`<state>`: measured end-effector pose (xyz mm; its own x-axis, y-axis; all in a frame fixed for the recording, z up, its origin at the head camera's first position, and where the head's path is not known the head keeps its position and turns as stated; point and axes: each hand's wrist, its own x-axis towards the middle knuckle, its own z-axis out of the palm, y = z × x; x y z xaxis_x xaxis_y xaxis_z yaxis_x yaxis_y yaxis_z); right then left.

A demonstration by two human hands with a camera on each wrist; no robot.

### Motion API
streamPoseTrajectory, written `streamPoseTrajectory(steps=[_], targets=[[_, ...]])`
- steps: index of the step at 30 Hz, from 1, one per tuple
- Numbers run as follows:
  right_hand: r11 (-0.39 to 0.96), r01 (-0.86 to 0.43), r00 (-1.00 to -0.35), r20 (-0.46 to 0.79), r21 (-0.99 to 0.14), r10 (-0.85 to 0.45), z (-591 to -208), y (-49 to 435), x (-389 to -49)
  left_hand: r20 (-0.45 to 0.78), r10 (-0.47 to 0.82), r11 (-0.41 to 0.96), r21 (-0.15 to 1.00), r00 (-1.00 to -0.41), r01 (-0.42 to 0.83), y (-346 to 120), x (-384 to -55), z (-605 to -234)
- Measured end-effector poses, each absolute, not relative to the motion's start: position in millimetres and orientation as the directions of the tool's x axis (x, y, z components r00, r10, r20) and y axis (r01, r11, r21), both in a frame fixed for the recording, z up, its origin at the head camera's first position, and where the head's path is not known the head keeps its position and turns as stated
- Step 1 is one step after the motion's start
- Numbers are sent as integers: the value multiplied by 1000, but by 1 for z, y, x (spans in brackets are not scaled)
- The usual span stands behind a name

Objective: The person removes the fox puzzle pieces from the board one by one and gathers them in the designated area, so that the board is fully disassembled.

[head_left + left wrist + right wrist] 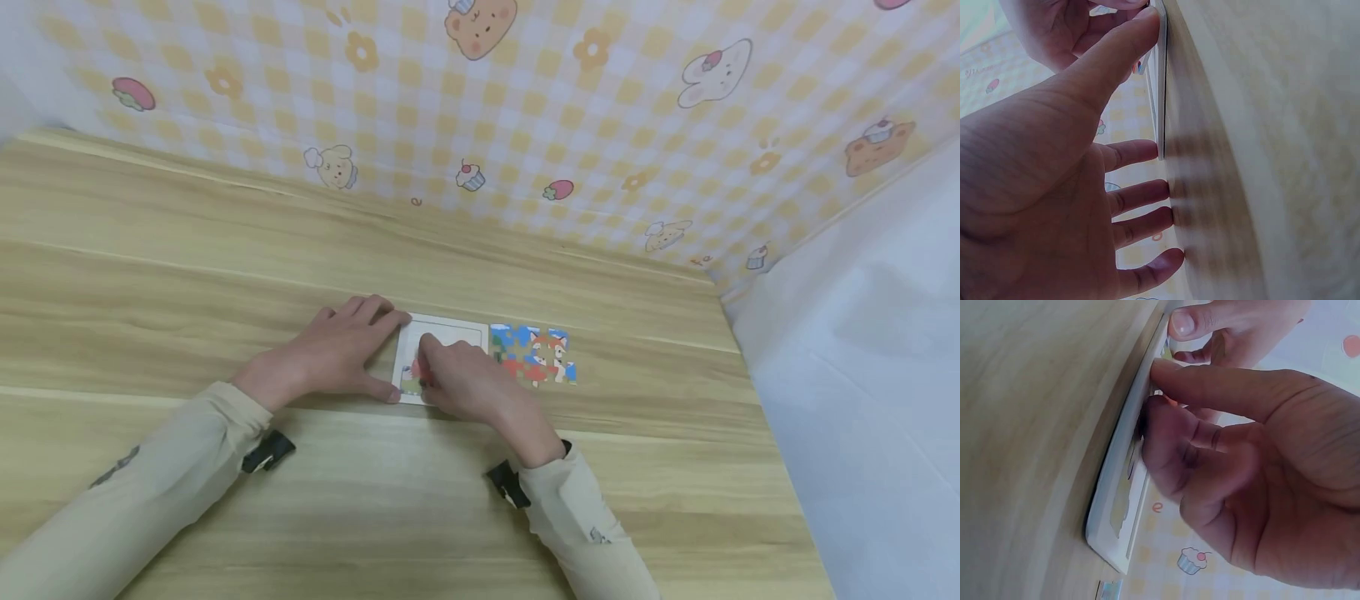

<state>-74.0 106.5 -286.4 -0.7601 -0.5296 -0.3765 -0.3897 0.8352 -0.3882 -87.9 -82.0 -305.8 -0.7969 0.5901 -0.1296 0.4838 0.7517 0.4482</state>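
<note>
A white puzzle tray (448, 320) lies flat on the wooden table, with a few coloured pieces (409, 385) in its lower left part. My left hand (322, 354) spans the tray's left edge, fingers extended, index fingertip by the upper corner and thumb (1144, 31) on the lower one. Over the tray, my right hand (468, 379) curls its fingers and pinches a puzzle piece against the tray's lower left area. That piece is mostly hidden by the fingertips (1159, 406). Right of the tray lies a cluster of puzzle pieces (517, 335) with blue, red and fox-like prints.
The light wooden table (300, 500) stretches out all round the tray. Behind it stands a yellow checked cloth (405, 108) with cartoon prints, and a white sheet (847, 358) hangs at the right edge. Each sleeve has a dark device (268, 452) at the wrist.
</note>
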Motion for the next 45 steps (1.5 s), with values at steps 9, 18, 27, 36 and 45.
streamPoseTrajectory(steps=[9, 18, 27, 36, 45], targets=[[859, -407, -788, -355, -311, -502, -282, 101, -69, -130, 599, 746, 448, -790, 492, -83, -88, -305], [836, -455, -792, -290, -305, -537, -284, 104, -66, -135, 598, 748, 447, -790, 489, -81, -88, -305], [850, -435, -804, -297, -297, -515, -283, 106, -66, -132, 598, 748, 447, -790, 491, -80, -89, -305], [843, -448, -792, -305, -297, -528, -284, 99, -68, -133, 587, 757, 440, -799, 483, -87, -85, -305], [854, -446, -801, -306, -268, -514, -282, 104, -67, -118, 605, 740, 450, -788, 501, -84, -86, -306]])
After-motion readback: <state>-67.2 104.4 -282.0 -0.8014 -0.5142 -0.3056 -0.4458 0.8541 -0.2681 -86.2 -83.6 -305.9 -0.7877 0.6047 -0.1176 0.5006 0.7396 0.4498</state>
